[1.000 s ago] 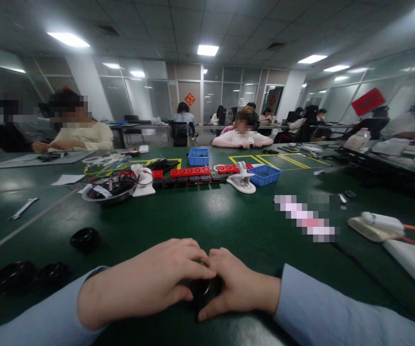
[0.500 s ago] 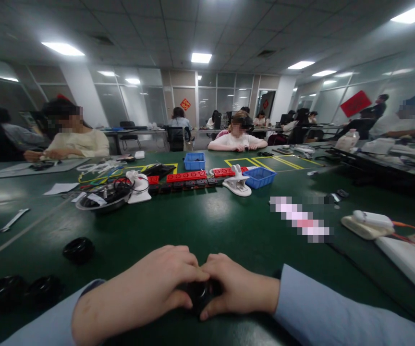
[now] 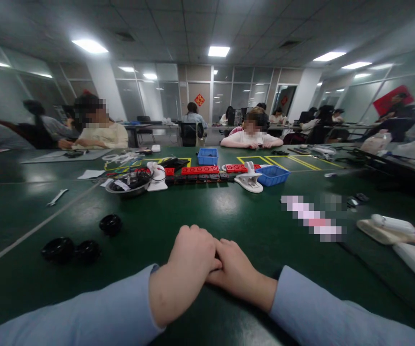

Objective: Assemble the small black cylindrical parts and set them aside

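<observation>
My left hand and my right hand are pressed together low in the middle of the head view, just above the green tabletop. The left fingers curl down over the front, against the right thumb and fingers. Both hands are closed. A glossy black part showed between them a moment ago; now my fingers and the back of my left hand hide it. To the left lie three glossy black round pieces: one farther off, and a larger one beside a smaller one.
A wrench lies at the left. Across the table stand a metal bowl of black parts, a row of red blocks, a white clip base and a blue bin. Co-workers sit beyond.
The camera view has swung left, so table items appear farther right. My left hand has turned over and closed in toward the right hand, covering the black part that showed between them.
</observation>
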The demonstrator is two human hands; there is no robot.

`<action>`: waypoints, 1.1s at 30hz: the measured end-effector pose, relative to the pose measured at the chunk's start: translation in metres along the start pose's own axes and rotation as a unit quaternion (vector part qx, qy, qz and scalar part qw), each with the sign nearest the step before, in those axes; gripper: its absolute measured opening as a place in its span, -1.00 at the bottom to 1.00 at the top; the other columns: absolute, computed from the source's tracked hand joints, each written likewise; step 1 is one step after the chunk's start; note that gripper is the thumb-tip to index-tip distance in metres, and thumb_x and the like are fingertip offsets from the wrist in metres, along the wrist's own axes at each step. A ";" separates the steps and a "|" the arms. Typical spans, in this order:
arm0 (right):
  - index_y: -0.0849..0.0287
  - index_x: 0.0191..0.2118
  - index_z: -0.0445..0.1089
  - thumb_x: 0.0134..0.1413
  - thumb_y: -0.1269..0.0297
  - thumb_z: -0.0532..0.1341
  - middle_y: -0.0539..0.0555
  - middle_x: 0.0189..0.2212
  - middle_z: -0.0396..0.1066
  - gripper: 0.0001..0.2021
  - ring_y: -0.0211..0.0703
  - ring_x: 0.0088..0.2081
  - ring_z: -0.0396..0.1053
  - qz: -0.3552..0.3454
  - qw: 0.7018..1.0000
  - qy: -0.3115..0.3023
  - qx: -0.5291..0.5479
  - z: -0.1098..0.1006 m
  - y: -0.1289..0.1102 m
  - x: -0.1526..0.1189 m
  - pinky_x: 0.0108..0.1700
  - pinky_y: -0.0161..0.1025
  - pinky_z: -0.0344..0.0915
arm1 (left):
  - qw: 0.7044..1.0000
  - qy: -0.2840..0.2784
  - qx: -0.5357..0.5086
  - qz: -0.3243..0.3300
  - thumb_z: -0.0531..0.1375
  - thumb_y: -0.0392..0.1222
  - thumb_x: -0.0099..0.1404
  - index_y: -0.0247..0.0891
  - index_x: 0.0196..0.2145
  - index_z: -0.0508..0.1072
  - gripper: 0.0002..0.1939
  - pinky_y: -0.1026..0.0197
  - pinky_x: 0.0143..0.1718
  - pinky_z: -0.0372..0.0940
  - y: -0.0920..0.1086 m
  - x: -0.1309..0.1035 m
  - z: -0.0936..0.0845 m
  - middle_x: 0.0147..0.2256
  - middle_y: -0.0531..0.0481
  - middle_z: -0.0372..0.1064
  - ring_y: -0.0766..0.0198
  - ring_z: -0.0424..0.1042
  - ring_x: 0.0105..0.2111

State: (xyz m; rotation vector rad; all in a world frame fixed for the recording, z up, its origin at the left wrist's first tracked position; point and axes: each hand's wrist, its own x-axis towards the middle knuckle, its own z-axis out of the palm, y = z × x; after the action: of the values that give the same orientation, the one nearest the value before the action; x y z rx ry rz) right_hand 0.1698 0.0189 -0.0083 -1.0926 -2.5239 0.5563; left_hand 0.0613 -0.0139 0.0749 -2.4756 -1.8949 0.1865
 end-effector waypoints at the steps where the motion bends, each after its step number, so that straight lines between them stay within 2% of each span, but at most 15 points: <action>1: 0.19 -0.34 0.27 -0.15 0.15 0.25 0.05 -0.42 0.31 -0.73 -0.13 -0.36 0.25 0.002 1.000 -0.001 0.001 -0.001 0.000 0.000 -0.30 -0.25 0.11 | 1.000 0.000 0.005 0.002 0.23 -0.03 0.12 -0.37 -0.50 0.47 -0.71 0.08 -0.43 0.23 -0.002 0.000 -0.002 -0.46 -0.22 0.41 -0.04 0.41 -0.42; 5: 0.20 -0.33 0.29 -0.15 0.02 0.27 0.07 -0.44 0.32 -0.65 -0.14 -0.40 0.26 0.005 1.000 -0.012 -0.013 -0.003 0.003 -0.001 -0.36 -0.26 0.11 | 0.998 -0.013 0.008 0.063 0.22 0.25 0.00 -0.40 -0.36 0.48 -0.44 0.04 -0.40 0.28 -0.021 -0.006 -0.006 -0.40 -0.23 0.44 -0.07 0.42 -0.39; 7: 0.22 -0.27 0.31 -0.18 0.00 0.29 0.09 -0.42 0.33 -0.58 -0.12 -0.39 0.27 -0.004 1.000 -0.016 -0.014 -0.004 0.006 -0.001 -0.36 -0.25 0.13 | 0.994 -0.015 -0.011 0.107 0.23 0.29 -0.06 -0.38 -0.22 0.45 -0.34 0.04 -0.34 0.30 -0.032 -0.011 -0.006 -0.32 -0.20 0.44 -0.05 0.42 -0.34; 9: 0.23 -0.20 0.33 -0.21 0.00 0.31 0.11 -0.37 0.35 -0.52 -0.10 -0.35 0.28 -0.021 1.000 -0.023 0.001 -0.006 0.008 -0.001 -0.31 -0.23 0.15 | 0.988 0.007 -0.033 0.147 0.29 0.20 -0.06 -0.32 -0.05 0.36 -0.29 0.06 -0.24 0.29 -0.041 -0.014 -0.008 -0.20 -0.17 0.41 0.00 0.39 -0.23; 11: 0.22 -0.13 0.32 -0.21 0.03 0.32 0.11 -0.31 0.36 -0.50 -0.09 -0.31 0.30 -0.042 0.998 -0.034 0.025 -0.010 0.011 -0.001 -0.27 -0.22 0.17 | 0.979 0.028 -0.052 0.195 0.34 0.04 -0.02 -0.23 0.01 0.31 -0.34 0.10 -0.15 0.24 -0.047 -0.016 -0.012 -0.12 -0.12 0.37 0.06 0.34 -0.14; 14: 0.16 -0.08 0.32 -0.21 0.11 0.35 0.07 -0.28 0.37 -0.49 -0.10 -0.28 0.29 -0.079 0.993 -0.067 0.049 -0.017 0.014 -0.002 -0.24 -0.22 0.18 | 0.959 0.018 -0.073 0.273 0.32 -0.18 0.07 -0.12 -0.06 0.36 -0.55 0.17 -0.10 0.19 -0.051 -0.015 -0.015 -0.11 0.01 0.38 0.16 0.32 -0.11; 17: 0.16 -0.11 0.34 -0.21 0.12 0.36 0.06 -0.28 0.37 -0.52 -0.09 -0.25 0.28 -0.120 0.986 -0.100 0.066 -0.023 0.018 -0.001 -0.21 -0.21 0.18 | 0.945 0.002 -0.073 0.318 0.29 -0.28 0.12 -0.10 -0.10 0.39 -0.63 0.21 -0.11 0.17 -0.051 -0.013 -0.013 -0.12 0.05 0.40 0.21 0.32 -0.11; 20: 0.16 -0.13 0.35 -0.21 0.13 0.37 0.05 -0.28 0.37 -0.54 -0.09 -0.25 0.28 -0.132 0.982 -0.119 0.072 -0.025 0.020 0.000 -0.19 -0.20 0.17 | 0.946 0.007 -0.062 0.319 0.30 -0.30 0.11 -0.11 -0.10 0.39 -0.62 0.22 -0.15 0.17 -0.049 -0.011 -0.009 -0.13 0.05 0.39 0.21 0.33 -0.12; 25: 0.16 -0.16 0.37 -0.21 0.19 0.38 0.04 -0.31 0.37 -0.59 -0.11 -0.28 0.27 -0.130 0.981 -0.125 0.075 -0.025 0.020 0.001 -0.21 -0.21 0.18 | 0.950 0.008 -0.036 0.310 0.32 -0.24 0.09 -0.15 -0.11 0.39 -0.62 0.24 -0.29 0.20 -0.046 -0.007 -0.009 -0.27 0.03 0.39 0.20 0.35 -0.23; 29: 0.16 -0.10 0.34 -0.21 0.17 0.37 0.05 -0.28 0.37 -0.53 -0.09 -0.24 0.27 -0.117 0.982 -0.123 0.081 -0.023 0.020 0.000 -0.19 -0.20 0.17 | 0.960 0.006 -0.032 0.278 0.33 -0.16 0.07 -0.17 -0.16 0.41 -0.65 0.25 -0.34 0.21 -0.044 -0.006 -0.006 -0.33 0.04 0.37 0.20 0.36 -0.30; 33: 0.15 -0.15 0.35 -0.24 0.18 0.38 0.05 -0.29 0.37 -0.55 -0.08 -0.25 0.26 -0.105 0.985 -0.114 0.081 -0.021 0.021 0.000 -0.19 -0.19 0.17 | 0.967 0.023 -0.032 0.253 0.32 -0.14 0.07 -0.19 -0.20 0.43 -0.69 0.23 -0.35 0.22 -0.041 -0.009 -0.003 -0.35 0.03 0.38 0.18 0.38 -0.31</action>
State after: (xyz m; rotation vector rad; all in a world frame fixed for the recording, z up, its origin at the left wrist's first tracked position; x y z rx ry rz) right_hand 0.1919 0.0363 -0.0001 -0.7309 -2.6849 0.8519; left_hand 0.0201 -0.0115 0.0823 -2.9274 -1.2303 0.0716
